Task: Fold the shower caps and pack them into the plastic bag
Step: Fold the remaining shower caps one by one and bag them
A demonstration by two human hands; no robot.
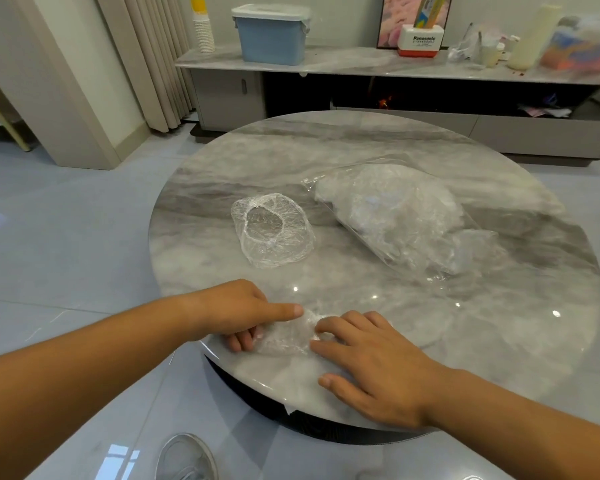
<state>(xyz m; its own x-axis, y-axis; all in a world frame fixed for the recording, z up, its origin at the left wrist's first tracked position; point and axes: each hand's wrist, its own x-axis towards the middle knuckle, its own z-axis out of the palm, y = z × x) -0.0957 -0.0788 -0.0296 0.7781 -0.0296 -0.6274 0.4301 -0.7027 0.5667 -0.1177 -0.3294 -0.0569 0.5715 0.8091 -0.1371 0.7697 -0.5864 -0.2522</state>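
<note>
We are holding a crumpled shower cap (288, 336) down between our hands at the near edge of the table (499, 323).
Our left hand (236, 313) is pinching its left end, index finger straight on top and the other fingers curled at its edge. Our right hand (371, 362) is pressing its right end with flat, spread fingers. Beyond the left hand a second shower cap (272, 230) is lying open. Beyond the right hand the stuffed plastic bag (395, 216) is lying.
</note>
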